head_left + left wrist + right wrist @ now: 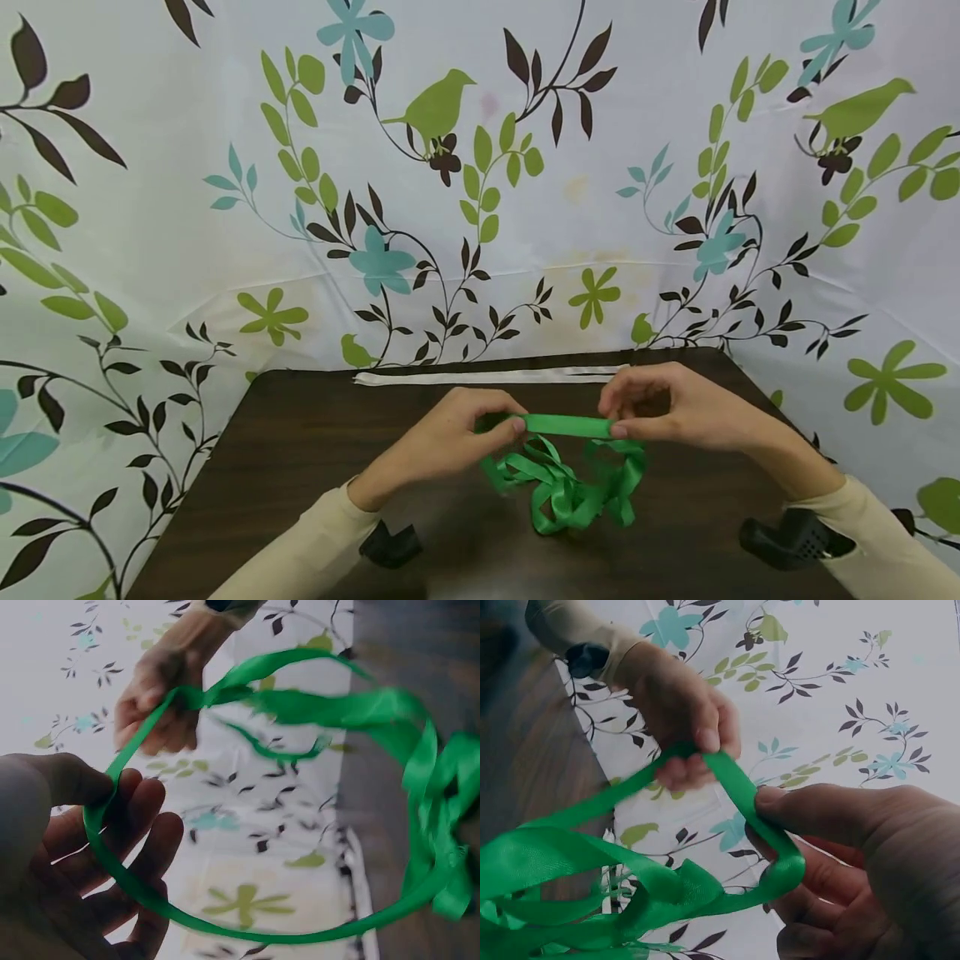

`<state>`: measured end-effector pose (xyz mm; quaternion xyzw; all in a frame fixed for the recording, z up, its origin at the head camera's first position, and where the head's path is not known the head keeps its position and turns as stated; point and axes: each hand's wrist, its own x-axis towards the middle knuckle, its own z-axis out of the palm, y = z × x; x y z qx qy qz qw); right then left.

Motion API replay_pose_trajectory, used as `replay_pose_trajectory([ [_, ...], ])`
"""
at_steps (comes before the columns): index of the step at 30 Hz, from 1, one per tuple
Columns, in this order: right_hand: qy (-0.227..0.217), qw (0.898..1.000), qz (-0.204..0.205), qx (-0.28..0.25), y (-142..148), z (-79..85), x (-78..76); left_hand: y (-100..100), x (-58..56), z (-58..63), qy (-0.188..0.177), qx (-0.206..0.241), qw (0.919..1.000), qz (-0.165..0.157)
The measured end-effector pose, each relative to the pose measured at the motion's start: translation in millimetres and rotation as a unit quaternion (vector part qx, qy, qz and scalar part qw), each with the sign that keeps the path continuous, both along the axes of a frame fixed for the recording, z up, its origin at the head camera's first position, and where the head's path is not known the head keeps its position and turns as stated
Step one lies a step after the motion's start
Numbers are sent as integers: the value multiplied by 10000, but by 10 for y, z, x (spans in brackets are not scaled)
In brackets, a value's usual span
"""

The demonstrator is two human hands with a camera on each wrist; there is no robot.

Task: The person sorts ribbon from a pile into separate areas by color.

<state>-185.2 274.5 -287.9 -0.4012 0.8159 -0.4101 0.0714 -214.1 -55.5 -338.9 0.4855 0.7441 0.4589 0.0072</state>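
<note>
A shiny green ribbon is stretched nearly level between both hands, a short length above the dark table. The left hand pinches it between thumb and fingers at one end of that length. At the other end the right hand pinches it the same way. Below, the rest of the ribbon hangs in a loose, tangled bunch of loops; whether it touches the table, I cannot tell. In the left wrist view the ribbon curves away from the left thumb in a wide loop. The right wrist view shows the ribbon bending past the right thumb.
A long white strip lies along the far edge of the dark brown table. Behind stands a white cloth printed with leaves, flowers and birds. Dark devices sit at both wrists.
</note>
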Motion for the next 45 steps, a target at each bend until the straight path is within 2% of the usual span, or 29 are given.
replay_pose_trajectory([
  [4, 90, 9995, -159, 268, 57, 49, 17, -228, 7, 151, 275, 6, 9988, 401],
  [8, 264, 9975, -356, 549, 132, 64, 22, -437, 29, 268, 405, 115, 9970, 649],
  [11, 306, 9969, -348, 628, 182, 47, 19, -555, 49, 325, 554, 183, 9953, 775],
  [16, 387, 9952, -322, 839, 247, -1, 22, -705, 85, 392, 548, 247, 9933, 991],
  [23, 605, 9914, -454, 1070, 399, -41, 25, -961, 16, 431, 304, 128, 9877, 1530],
  [27, 675, 9911, -463, 1048, 511, -58, 8, -1114, -40, 407, -39, -162, 9790, 2032],
  [31, 705, 9921, -472, 927, 611, -93, -24, -1238, -101, 342, -425, -309, 9708, 2340],
  [35, 595, 9924, -595, 903, 626, -144, -73, -1293, -174, 262, -570, -386, 9688, 2382],
  [39, 345, 9928, -627, 960, 538, -204, -127, -1275, -209, 219, -599, -406, 9723, 2222],
  [42, 286, 9928, -652, 965, 392, -252, -183, -1207, -179, 244, -606, -337, 9785, 1943],
  [45, 312, 9936, -605, 905, 151, -295, -253, -1090, -109, 316, -647, -251, 9866, 1477],
])
